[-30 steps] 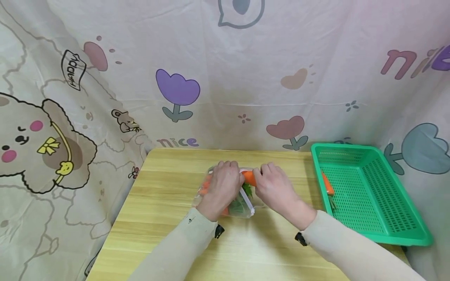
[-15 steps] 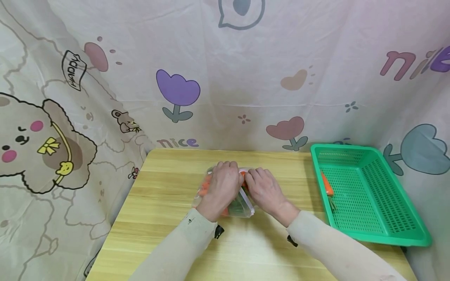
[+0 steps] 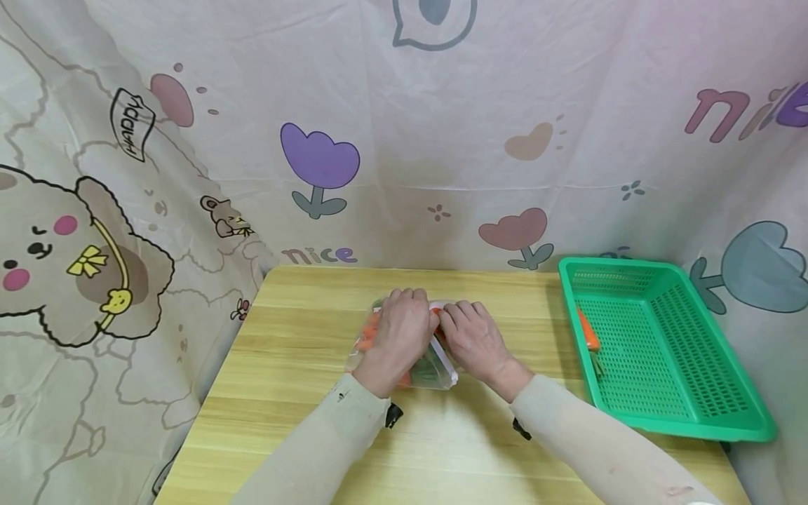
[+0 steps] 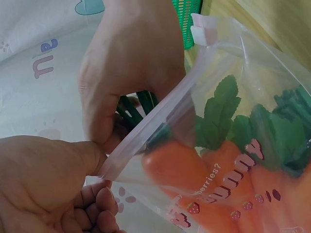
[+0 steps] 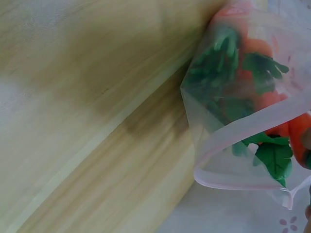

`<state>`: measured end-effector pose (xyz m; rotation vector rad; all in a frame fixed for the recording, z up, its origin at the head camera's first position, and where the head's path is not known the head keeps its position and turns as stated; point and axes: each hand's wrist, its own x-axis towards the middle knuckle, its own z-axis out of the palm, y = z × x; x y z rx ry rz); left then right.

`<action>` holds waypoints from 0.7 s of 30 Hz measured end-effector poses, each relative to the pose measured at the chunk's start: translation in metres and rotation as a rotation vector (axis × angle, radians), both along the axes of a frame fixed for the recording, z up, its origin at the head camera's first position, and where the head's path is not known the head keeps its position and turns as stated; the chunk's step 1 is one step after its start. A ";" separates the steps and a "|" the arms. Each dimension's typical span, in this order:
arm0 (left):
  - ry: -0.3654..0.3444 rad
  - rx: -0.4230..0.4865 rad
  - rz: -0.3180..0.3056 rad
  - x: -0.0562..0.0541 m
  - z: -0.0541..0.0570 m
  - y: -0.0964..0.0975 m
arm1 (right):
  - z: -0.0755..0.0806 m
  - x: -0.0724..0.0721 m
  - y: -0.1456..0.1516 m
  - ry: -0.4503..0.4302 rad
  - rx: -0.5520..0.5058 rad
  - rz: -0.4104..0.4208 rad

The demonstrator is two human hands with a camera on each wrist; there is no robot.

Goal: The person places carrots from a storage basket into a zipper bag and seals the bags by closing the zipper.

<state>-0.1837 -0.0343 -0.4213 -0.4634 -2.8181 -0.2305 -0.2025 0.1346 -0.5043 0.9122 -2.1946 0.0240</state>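
A clear zip bag (image 3: 435,372) with printed lettering lies on the table, several carrots with green leafy tops inside. My left hand (image 3: 404,333) pinches the bag's mouth at its far edge, thumb on the rim in the left wrist view. My right hand (image 3: 476,344) reaches into the opening. Its fingers hold a carrot (image 4: 172,165) by the dark green top, and the orange body is inside the bag. The bag's white slider (image 4: 204,34) sits at the near end of the zip. In the right wrist view only a bit of the right fingers shows.
To the right stands a green plastic basket (image 3: 678,421) with one carrot (image 3: 588,331) lying along its left wall. The wooden table (image 3: 303,301) ends against a printed cloth backdrop (image 3: 435,140); another cloth hangs at the left.
My right hand has moved left to the bag, taking the carrot from outside the opening to inside it. The left hand keeps its place at the rim. Little differs over the last half second.
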 end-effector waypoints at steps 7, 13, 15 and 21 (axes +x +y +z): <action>0.032 -0.024 0.006 -0.002 0.000 -0.003 | 0.000 0.003 0.004 -0.190 0.013 0.064; -0.012 0.070 0.033 -0.005 0.004 -0.008 | -0.004 0.007 0.015 -0.201 -0.126 0.091; -0.028 0.085 0.038 -0.006 0.005 -0.008 | -0.003 0.009 0.018 -0.182 -0.133 0.094; -0.047 0.070 0.015 -0.005 0.005 -0.005 | 0.002 0.009 0.012 -0.206 0.000 0.098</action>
